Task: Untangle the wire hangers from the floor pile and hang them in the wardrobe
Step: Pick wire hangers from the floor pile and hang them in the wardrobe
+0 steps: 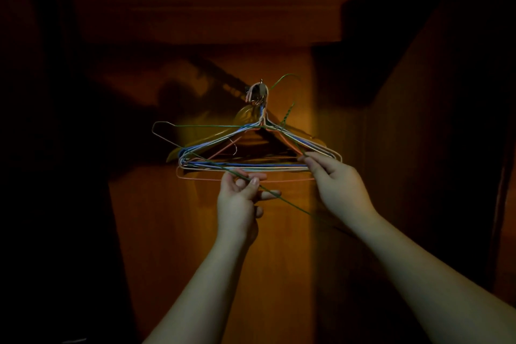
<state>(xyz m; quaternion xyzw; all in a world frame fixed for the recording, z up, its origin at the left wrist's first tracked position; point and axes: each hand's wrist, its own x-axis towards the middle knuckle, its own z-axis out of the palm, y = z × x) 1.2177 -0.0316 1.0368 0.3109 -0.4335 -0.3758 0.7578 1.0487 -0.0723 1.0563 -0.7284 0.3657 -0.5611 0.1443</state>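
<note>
A green wire hanger (212, 163) crosses a hanging bunch of hangers (251, 159) coated in pale blue, white and salmon pink, with what appears to be a yellow one behind, dimly lit. The wardrobe back panel (209, 232) glows orange-brown with faint wood grain.

**A hook full of hangers**

A small metal hook (261, 91) sticks out of the brown wood back wall (212, 232) of the wardrobe, near the middle of the wall. It carries a bunch of wire hangers (251, 166). They are white, blue and pink, and they hang close together, one on top of the other. A green hanger (206, 126) sits crooked across the bunch. Its top curls up just right of the hook. The wall's edges are too dark to see.
</note>
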